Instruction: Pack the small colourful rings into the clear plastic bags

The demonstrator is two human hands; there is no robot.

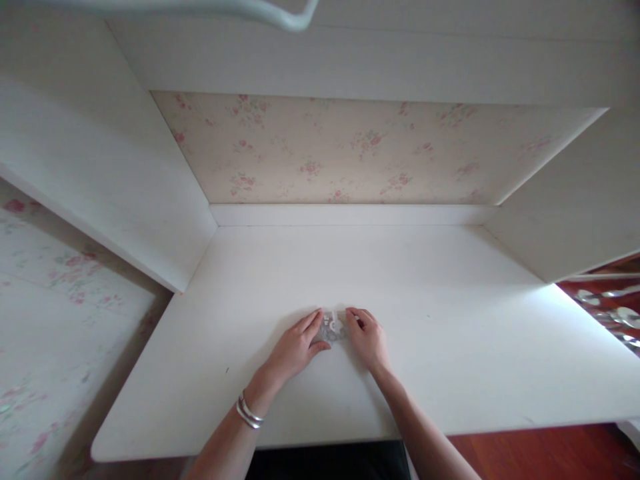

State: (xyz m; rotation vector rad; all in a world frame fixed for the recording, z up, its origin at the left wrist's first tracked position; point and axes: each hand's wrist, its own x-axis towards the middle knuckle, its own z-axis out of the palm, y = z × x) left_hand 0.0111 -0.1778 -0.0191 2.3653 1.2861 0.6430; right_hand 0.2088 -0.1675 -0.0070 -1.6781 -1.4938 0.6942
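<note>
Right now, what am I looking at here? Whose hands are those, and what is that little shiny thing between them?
This picture comes from a camera worn on a person's head, so you look down just as they do. There is no machine here, only a person's two bare hands. They rest on a white desk that has white side panels and a flowery back wall.

The left hand has silver bracelets on its wrist. The right hand lies just across from it. Between the fingertips of both hands lies a small clear packet, flat on the desk. Both hands touch its edges. Something small and pale seems to be inside, but it is too tiny to tell what.

At the bottom right you can see a bit of red-brown floor.
</note>
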